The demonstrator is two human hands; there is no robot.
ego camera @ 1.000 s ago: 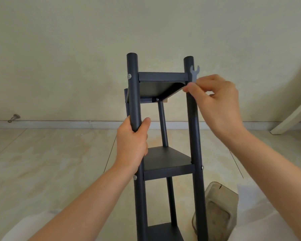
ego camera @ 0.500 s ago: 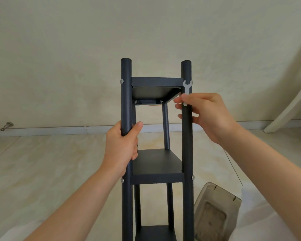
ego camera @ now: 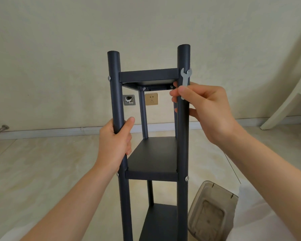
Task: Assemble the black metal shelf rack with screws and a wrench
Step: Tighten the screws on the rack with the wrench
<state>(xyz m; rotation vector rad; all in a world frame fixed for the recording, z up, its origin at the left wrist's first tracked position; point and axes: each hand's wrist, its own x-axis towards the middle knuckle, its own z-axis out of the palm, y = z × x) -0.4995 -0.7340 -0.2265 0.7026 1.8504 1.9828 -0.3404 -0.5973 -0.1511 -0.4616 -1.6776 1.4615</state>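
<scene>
The black metal shelf rack (ego camera: 153,153) stands upright in front of me, with round posts and three shelves in view. My left hand (ego camera: 116,143) grips the near left post just above the middle shelf. My right hand (ego camera: 205,110) pinches the lower end of a small flat grey wrench (ego camera: 185,79) against the near right post. The wrench's open jaw sits on the silver screw (ego camera: 188,72) at the top shelf's right corner. More silver screws show on the left post (ego camera: 109,77) and at the middle shelf (ego camera: 186,178).
A clear plastic container (ego camera: 212,209) lies on the tiled floor right of the rack's base. On the wall behind are a gold socket (ego camera: 151,99) and a grey metal plate (ego camera: 129,100). A white furniture leg (ego camera: 285,105) leans at far right.
The rack has tipped upright and come nearer in view. The wrench moved down from beside the post top and its jaw now sits on the top right screw. My left hand kept its grip.
</scene>
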